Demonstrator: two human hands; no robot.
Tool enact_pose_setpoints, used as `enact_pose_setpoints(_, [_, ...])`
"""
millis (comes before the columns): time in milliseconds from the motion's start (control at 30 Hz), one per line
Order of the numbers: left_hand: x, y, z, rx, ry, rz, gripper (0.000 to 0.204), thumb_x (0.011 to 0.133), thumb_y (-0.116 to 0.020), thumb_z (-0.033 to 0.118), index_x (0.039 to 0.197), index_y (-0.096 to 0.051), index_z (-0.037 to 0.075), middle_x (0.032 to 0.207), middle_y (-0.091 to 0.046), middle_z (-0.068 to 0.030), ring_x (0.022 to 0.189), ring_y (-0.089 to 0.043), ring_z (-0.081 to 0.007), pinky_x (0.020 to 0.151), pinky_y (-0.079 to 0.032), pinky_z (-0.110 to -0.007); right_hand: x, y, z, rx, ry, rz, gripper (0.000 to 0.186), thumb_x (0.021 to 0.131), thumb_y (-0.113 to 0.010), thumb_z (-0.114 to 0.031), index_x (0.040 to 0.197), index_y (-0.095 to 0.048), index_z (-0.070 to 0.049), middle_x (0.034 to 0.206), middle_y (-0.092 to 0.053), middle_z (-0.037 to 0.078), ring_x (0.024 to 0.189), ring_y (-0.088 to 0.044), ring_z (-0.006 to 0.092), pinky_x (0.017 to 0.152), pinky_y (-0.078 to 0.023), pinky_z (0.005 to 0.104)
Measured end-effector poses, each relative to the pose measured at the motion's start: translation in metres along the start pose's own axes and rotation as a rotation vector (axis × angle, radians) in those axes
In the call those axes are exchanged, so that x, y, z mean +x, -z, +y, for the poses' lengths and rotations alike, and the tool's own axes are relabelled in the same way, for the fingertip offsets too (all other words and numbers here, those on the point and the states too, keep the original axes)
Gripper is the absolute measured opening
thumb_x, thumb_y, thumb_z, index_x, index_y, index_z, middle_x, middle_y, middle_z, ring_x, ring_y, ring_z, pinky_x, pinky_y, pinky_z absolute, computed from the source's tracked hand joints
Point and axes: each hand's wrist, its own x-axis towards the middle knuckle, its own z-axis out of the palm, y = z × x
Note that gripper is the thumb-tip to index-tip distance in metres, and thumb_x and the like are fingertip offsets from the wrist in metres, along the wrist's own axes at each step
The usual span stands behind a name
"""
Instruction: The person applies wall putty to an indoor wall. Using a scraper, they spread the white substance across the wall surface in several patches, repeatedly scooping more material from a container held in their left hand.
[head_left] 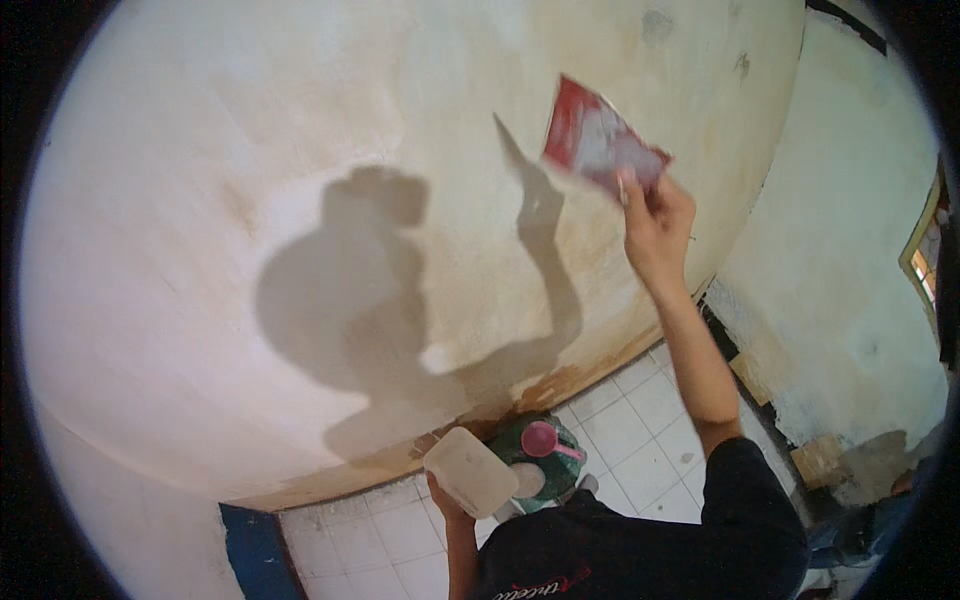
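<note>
My right hand (pixel 658 235) is raised in front of the wall and pinches a flat red putty spreader (pixel 600 140) by its lower corner. Whitish paste smears the face of the spreader. Low down, my left hand (pixel 448 500) grips a pale rectangular plastic tub (pixel 470 472) at its left side, and most of those fingers are hidden behind it. The cream wall (pixel 460 210) is patchy, with brownish stains and whiter areas. The spreader appears apart from the wall, and its shadow falls to the left.
Beside the tub, a pink dipper (pixel 540 438) rests on a dark green bag or cover (pixel 553 478), near a round whitish container (pixel 527 481). White tiles (pixel 640 430) cover the floor. A blue panel (pixel 258 550) stands lower left. Another wall (pixel 840 260) rises at right, its base chipped.
</note>
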Motion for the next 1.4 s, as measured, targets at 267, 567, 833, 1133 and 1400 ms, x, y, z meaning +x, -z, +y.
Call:
enact_pose_setpoints(267, [0.001, -0.002, 0.003, -0.121, 0.018, -0.039, 0.063, 0.096, -0.032, 0.057, 0.138, -0.044, 0.011, 0.129, -0.055, -0.0127, 0.114, -0.055, -0.0342, 0.094, -0.049, -0.051, 0.178, -0.042, -0.033, -0.552, 1.085, 0.323, 0.04, 0.077, -0.063, 0.005, 0.116, -0.066, -0.008, 0.095, -0.07, 0.011, 0.07, -0.066, 0.0253, 0.063, -0.052, 0.0329])
enact_pose_setpoints(567, [0.011, 0.014, 0.003, -0.17, -0.101, -0.025, 0.064, 0.095, -0.038, 0.058, 0.138, -0.043, 0.011, 0.132, -0.052, -0.0111, 0.115, -0.054, -0.0335, 0.095, -0.048, -0.05, 0.234, -0.025, 0.027, -0.662, 0.811, 0.25, 0.039, 0.076, -0.064, -0.006, 0.114, -0.065, -0.009, 0.09, -0.068, 0.015, 0.071, -0.065, 0.0323, 0.062, -0.052, 0.0395])
enact_pose_setpoints(833, [0.033, 0.018, -0.006, -0.117, -0.015, -0.084, 0.071, 0.092, -0.041, 0.062, 0.14, -0.041, 0.01, 0.132, -0.052, -0.0126, 0.116, -0.053, -0.0341, 0.096, -0.047, -0.052, 0.133, -0.015, 0.039, -0.419, 0.82, -0.014, 0.046, 0.069, -0.063, -0.006, 0.114, -0.066, -0.013, 0.092, -0.068, 0.013, 0.076, -0.065, 0.0317, 0.066, -0.053, 0.0412])
enact_pose_setpoints(1133, [0.048, -0.046, -0.017, -0.15, 0.019, 0.058, 0.063, 0.098, -0.031, 0.054, 0.14, -0.042, 0.008, 0.133, -0.053, -0.0132, 0.118, -0.054, -0.0321, 0.099, -0.046, -0.049, 0.134, -0.047, 0.03, -0.35, 0.536, 0.066, 0.023, 0.084, -0.059, -0.004, 0.106, -0.066, -0.001, 0.069, -0.06, 0.02, 0.055, -0.057, 0.0301, 0.056, -0.046, 0.0307])
enact_pose_setpoints(1400, [0.107, -0.208, 0.007, -0.147, 0.052, 0.023, 0.072, 0.096, -0.029, 0.064, 0.142, -0.037, 0.009, 0.133, -0.052, -0.0129, 0.117, -0.056, -0.0287, 0.099, -0.048, -0.045, -0.023, -0.06, 0.047, 0.042, -0.275, -0.726, 0.013, 0.083, -0.06, -0.002, 0.095, -0.061, 0.001, 0.066, -0.058, 0.011, 0.06, -0.051, 0.0101, 0.053, -0.041, 0.0282])
